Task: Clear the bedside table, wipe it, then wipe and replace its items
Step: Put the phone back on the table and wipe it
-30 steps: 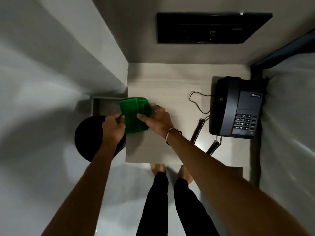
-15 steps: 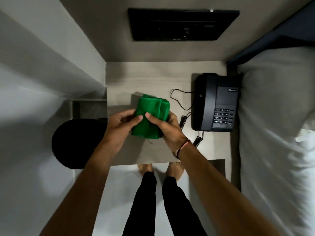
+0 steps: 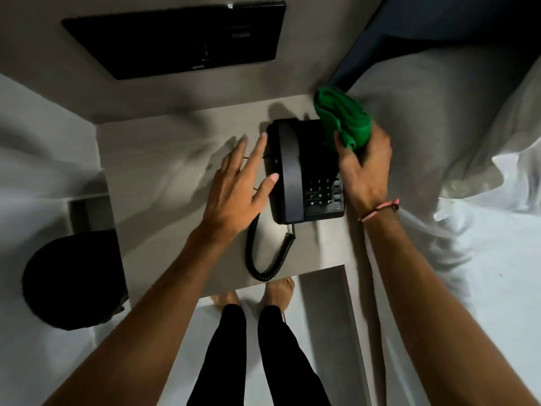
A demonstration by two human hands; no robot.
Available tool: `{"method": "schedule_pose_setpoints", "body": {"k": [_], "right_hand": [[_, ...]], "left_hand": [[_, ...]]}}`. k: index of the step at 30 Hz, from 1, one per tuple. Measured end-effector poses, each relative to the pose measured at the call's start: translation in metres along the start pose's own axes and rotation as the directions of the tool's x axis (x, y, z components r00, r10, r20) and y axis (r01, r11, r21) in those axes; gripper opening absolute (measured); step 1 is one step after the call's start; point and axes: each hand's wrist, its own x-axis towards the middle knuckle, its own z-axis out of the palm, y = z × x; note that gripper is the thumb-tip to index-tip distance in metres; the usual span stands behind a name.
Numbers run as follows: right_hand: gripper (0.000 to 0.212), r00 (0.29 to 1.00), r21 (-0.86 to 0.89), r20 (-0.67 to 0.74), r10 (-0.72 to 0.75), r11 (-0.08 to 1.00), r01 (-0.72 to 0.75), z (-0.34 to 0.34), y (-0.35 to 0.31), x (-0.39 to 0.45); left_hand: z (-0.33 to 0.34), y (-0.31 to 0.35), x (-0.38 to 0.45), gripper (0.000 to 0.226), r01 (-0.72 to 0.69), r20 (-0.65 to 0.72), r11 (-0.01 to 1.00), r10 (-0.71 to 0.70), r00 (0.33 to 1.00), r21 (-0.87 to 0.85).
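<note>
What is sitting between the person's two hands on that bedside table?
In the head view, the black corded desk telephone lies between the open left hand and the right hand, which grips a folded green cloth.

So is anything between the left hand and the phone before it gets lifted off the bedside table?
Nothing visible. The left hand is open beside the phone, fingertips at its handset edge, only bare bedside table beneath. The right hand holds the green cloth at the phone's far side.
</note>
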Motion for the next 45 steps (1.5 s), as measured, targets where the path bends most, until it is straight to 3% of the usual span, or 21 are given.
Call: {"method": "schedule_pose_setpoints", "body": {"k": [1, 3, 5, 7, 13, 21, 23, 25, 27, 28, 29, 30, 32, 35, 36, 38, 40, 42, 45], "right_hand": [[0.057, 0.993, -0.237, 0.065, -0.101, 0.965, 0.114, 0.0, 0.006, 0.012], [0.081, 0.963, -0.598, 0.263, -0.056, 0.774, 0.209, 0.007, 0.015, 0.028], [0.092, 0.902, -0.742, 0.43, 0.037, 0.584, 0.33, 0.019, 0.023, 0.026], [0.091, 0.883, -0.771, 0.468, 0.021, 0.497, 0.398, 0.025, 0.032, 0.015], [0.086, 0.88, -0.792, 0.473, -0.053, 0.411, 0.451, 0.005, 0.058, -0.034], [0.086, 0.898, -0.799, 0.44, 0.019, 0.465, 0.382, -0.021, 0.058, -0.108], [0.076, 0.905, -0.791, 0.415, 0.096, 0.53, 0.306, -0.026, 0.05, -0.128], [0.063, 0.937, -0.735, 0.27, 0.22, 0.676, 0.053, -0.032, 0.042, -0.147], [0.05, 0.908, -0.404, -0.019, 0.419, 0.827, -0.391, -0.031, 0.03, -0.154], [0.045, 0.843, -0.138, -0.114, 0.526, 0.831, -0.538, -0.028, 0.023, -0.147], [0.036, 0.791, 0.077, -0.151, 0.593, 0.805, -0.589, -0.023, 0.017, -0.136], [0.03, 0.79, 0.194, -0.15, 0.594, 0.802, -0.566, -0.018, 0.009, -0.121], [0.035, 0.9, 0.193, -0.131, 0.415, 0.902, -0.387, -0.003, -0.011, -0.086], [0.065, 1.0, -0.102, -0.022, 0.021, 0.995, -0.023, 0.028, -0.033, -0.032], [0.072, 0.993, -0.292, 0.104, -0.051, 0.953, 0.079, 0.039, -0.036, -0.016], [0.075, 0.927, -0.641, 0.373, -0.031, 0.714, 0.282, 0.059, -0.035, 0.003], [0.067, 0.858, -0.72, 0.513, 0.018, 0.553, 0.419, 0.068, -0.024, 0.002], [0.072, 0.846, -0.722, 0.534, -0.005, 0.517, 0.459, 0.065, -0.009, -0.013], [0.066, 0.883, -0.715, 0.456, -0.111, 0.545, 0.438, 0.057, 0.015, -0.043]], "left_hand": [[0.005, 0.001, 0.004, 0.068, -0.067, 0.057, 0.991, 0.061, 0.997, 0.112], [0.019, 0.001, 0.008, 0.071, -0.151, 0.153, 0.954, 0.114, 0.982, 0.261], [0.027, -0.003, 0.008, 0.073, -0.146, 0.179, 0.925, 0.087, 0.98, 0.349], [0.032, -0.007, 0.006, 0.074, -0.113, 0.159, 0.904, 0.051, 0.986, 0.411], [0.037, -0.011, 0.004, 0.074, -0.097, 0.126, 0.891, 0.045, 0.991, 0.444], [0.033, -0.006, 0.005, 0.077, -0.076, 0.152, 0.921, 0.019, 0.988, 0.383], [0.033, -0.006, 0.005, 0.077, -0.073, 0.15, 0.923, 0.017, 0.989, 0.378], [0.033, -0.007, 0.005, 0.077, -0.08, 0.137, 0.92, 0.029, 0.99, 0.384], [0.034, -0.013, 0.003, 0.076, -0.096, 0.128, 0.911, 0.048, 0.991, 0.401], [0.034, -0.018, 0.002, 0.076, -0.091, 0.131, 0.916, 0.042, 0.99, 0.391], [0.034, -0.024, 0.0, 0.076, -0.074, 0.135, 0.925, 0.025, 0.991, 0.372], [0.034, -0.031, -0.003, 0.076, -0.06, 0.138, 0.932, 0.01, 0.99, 0.358], [0.032, -0.042, -0.01, 0.076, -0.075, 0.144, 0.921, 0.021, 0.989, 0.383], [0.033, -0.05, -0.012, 0.076, -0.111, 0.216, 0.898, 0.019, 0.976, 0.425], [0.034, -0.05, -0.011, 0.076, -0.107, 0.247, 0.899, -0.001, 0.969, 0.424], [0.039, -0.049, -0.01, 0.076, -0.09, 0.282, 0.902, -0.037, 0.959, 0.423], [0.043, -0.05, -0.011, 0.078, -0.094, 0.277, 0.895, -0.034, 0.96, 0.436], [0.046, -0.051, -0.013, 0.082, -0.102, 0.262, 0.888, -0.021, 0.965, 0.448], [0.048, -0.054, -0.013, 0.081, -0.099, 0.252, 0.882, -0.023, 0.968, 0.461]]}}
